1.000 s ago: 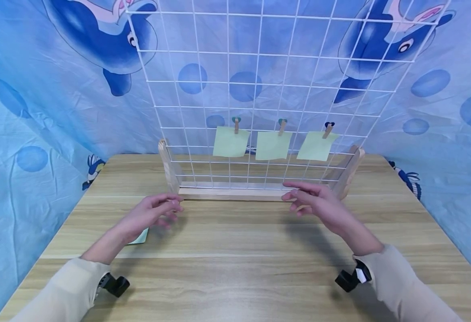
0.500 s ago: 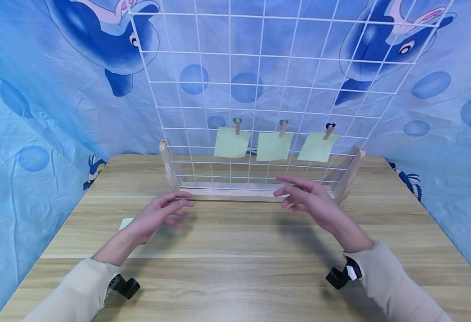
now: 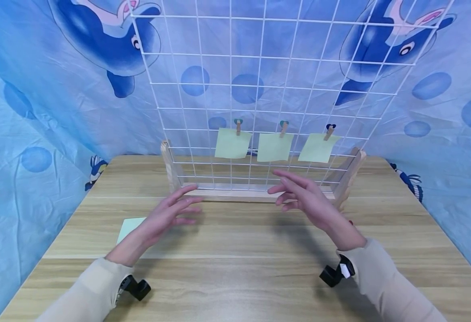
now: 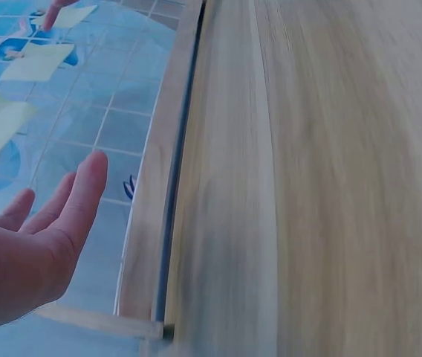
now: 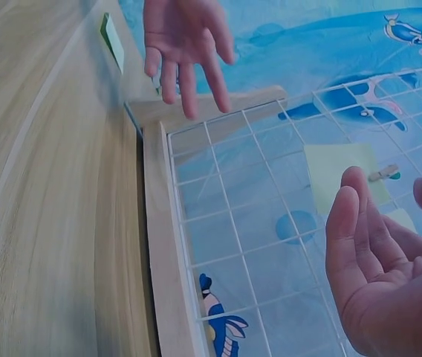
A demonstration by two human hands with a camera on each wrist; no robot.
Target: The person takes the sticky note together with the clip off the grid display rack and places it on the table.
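Observation:
My left hand (image 3: 167, 218) hovers over the table near the left end of the rack's base, fingers spread and holding nothing. My right hand (image 3: 305, 199) is raised before the right part of the rack, its fingers loosely extended with nothing in them. Between and behind them stands a white wire grid rack (image 3: 231, 91) in a wooden base (image 3: 235, 193). Pale green paper notes hang on it: a left note (image 3: 232, 144), a middle note (image 3: 274, 147) and a right note (image 3: 318, 148). A small wooden clothespin (image 3: 238, 128) with a heart-shaped top clips the left note; similar ones hold the others.
Pale green paper (image 3: 128, 227) lies on the wooden table (image 3: 235, 273) behind the left wrist, partly hidden by it. A small red thing (image 3: 350, 222) peeks out beside the right wrist. Blue cloth (image 3: 26, 197) with dolphin prints surrounds the table.
Both hands have moved towards each other, the left to the right, the right to the left and slightly up. More of the table paper now shows. The notes still hang in place.

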